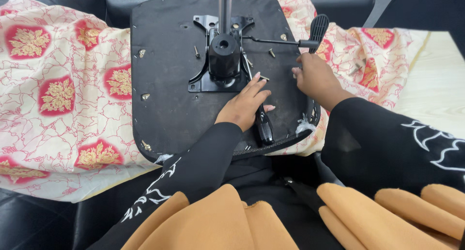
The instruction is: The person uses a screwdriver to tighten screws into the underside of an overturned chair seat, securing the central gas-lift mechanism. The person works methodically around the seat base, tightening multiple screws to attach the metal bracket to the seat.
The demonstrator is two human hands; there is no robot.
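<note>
Head view: upturned seat base (164,109), bracket (220,61) being screwed on; left hand (244,107) grips a screwdriver (264,126), right hand (315,78) pinches near a loose screw (271,52), seating it calling for alignment.

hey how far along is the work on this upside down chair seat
Partly along. The metal mechanism plate sits on the upturned seat base, with the lever fitted. Several screws stand proud or lie loose, such as one screw beside the plate. In hand: the left hand rests by the plate over a black tool handle; the right hand is at the seat's edge near the lever's paddle.
</note>
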